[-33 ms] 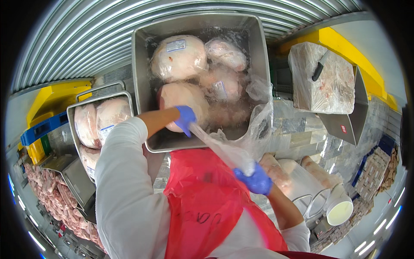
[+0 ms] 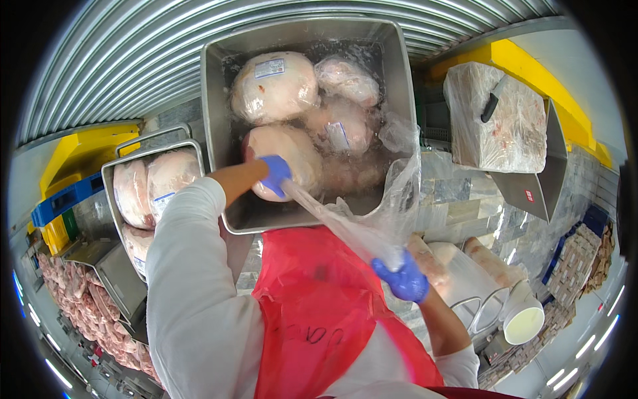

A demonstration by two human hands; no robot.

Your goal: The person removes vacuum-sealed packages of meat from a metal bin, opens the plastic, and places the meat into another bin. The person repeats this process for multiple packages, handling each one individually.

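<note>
A twisted length of clear plastic film (image 2: pixel 330 216) is stretched between my two blue-gloved hands. My left hand (image 2: pixel 275 177) is closed on its upper end, over the near part of a deep steel tub (image 2: pixel 302 226). To the right of my red apron, my right hand (image 2: pixel 403 276) grips the lower end. Loose film (image 2: pixel 399 176) drapes over the tub's right wall. Inside the tub, large wrapped pieces of meat sit in liquid: a labelled one (image 2: pixel 276 93) at the back left, another (image 2: pixel 287 151) just beyond my left hand, and several on the right.
A smaller steel bin (image 2: pixel 113 193) with wrapped meat stands left. On the right, a knife (image 2: pixel 493 103) lies on a plastic-covered block (image 2: pixel 508 136). Wrapped meat pieces (image 2: pixel 488 263) and a white bucket (image 2: pixel 524 322) are at lower right. Corrugated metal (image 2: pixel 159 66) borders the far side.
My right hand has shifted a little to the right, and my left hand slightly left and away from me. The film between them is pulled out longer.
</note>
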